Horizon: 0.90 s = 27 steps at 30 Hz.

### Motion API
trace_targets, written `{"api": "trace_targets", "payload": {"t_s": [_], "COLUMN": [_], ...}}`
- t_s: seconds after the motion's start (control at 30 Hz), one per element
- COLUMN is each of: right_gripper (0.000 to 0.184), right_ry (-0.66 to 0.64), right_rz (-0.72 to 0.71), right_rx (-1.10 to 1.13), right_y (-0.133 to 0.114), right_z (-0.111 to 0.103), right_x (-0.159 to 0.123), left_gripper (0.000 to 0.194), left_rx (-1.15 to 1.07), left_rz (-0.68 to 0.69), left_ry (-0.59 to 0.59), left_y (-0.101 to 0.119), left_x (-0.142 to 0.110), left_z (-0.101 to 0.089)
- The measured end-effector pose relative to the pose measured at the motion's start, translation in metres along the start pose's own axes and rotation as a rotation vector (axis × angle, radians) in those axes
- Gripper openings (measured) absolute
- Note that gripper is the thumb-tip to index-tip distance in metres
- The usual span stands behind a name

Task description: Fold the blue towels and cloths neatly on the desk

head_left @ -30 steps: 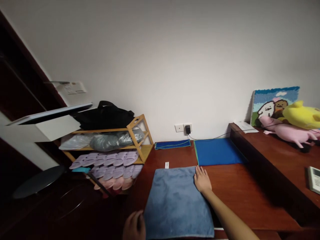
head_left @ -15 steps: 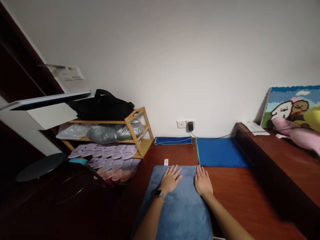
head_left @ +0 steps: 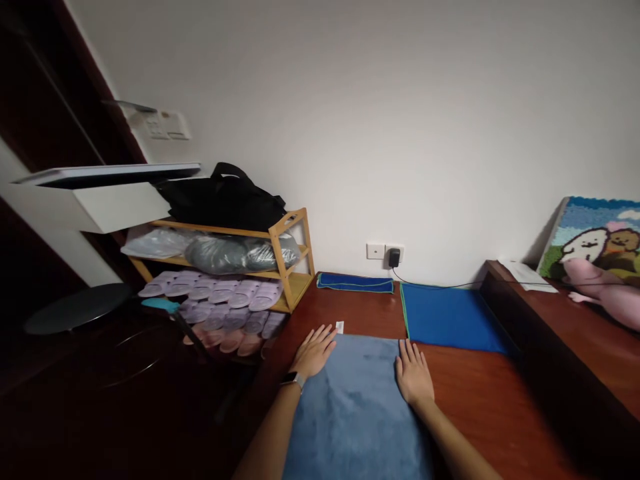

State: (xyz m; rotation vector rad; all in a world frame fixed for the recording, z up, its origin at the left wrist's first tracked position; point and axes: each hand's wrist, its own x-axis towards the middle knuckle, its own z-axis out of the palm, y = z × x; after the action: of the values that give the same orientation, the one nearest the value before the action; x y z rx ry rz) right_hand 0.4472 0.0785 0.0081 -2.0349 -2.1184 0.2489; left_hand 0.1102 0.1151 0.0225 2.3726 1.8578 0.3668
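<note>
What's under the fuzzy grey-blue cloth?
Brown table shows around the grey-blue cloth, and a white tag shows at its far edge. Whatever lies underneath is covered, so I can't see it.

The reddish-brown wooden table (head_left: 480, 393) carries three cloths: a grey-blue cloth (head_left: 367, 407) spread on the near side, a folded blue strip (head_left: 355, 284) with green edging at the back near the wall, and a bright blue cloth (head_left: 450, 317) lying flat to that strip's right. The raised ledge (head_left: 590, 327) along the right bears white paper (head_left: 527, 276), a pink plush toy (head_left: 613, 297) and a tilted picture board (head_left: 585, 217).
</note>
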Motion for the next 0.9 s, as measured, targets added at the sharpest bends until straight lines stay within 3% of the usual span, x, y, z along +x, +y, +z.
{"api": "trace_targets", "payload": {"t_s": [0.3,0.5,0.77,0.9], "right_gripper": [0.071,0.071,0.07,0.069], "right_ry": [-0.024,-0.039,-0.071,-0.076], "right_rz": [-0.013,0.011,0.026,0.032], "right_rx": [-0.023,-0.017,0.017,0.042], "right_y": [-0.037,-0.043,-0.047,-0.047], "right_z": [0.009,0.006,-0.003,-0.006], "right_x": [0.012,0.023,0.02,0.02], "left_gripper": [0.057,0.061,0.067,0.072], "left_rx": [0.033,0.06,0.112,0.131], "left_rz": [-0.094,-0.137,-0.257,-0.279], "left_ry": [0.008,0.042,-0.124,-0.188], "left_y": [-0.038,-0.048,-0.054,-0.056], "left_x": [0.01,0.013,0.026,0.016], "left_z": [-0.005,-0.006,-0.011,-0.019]}}
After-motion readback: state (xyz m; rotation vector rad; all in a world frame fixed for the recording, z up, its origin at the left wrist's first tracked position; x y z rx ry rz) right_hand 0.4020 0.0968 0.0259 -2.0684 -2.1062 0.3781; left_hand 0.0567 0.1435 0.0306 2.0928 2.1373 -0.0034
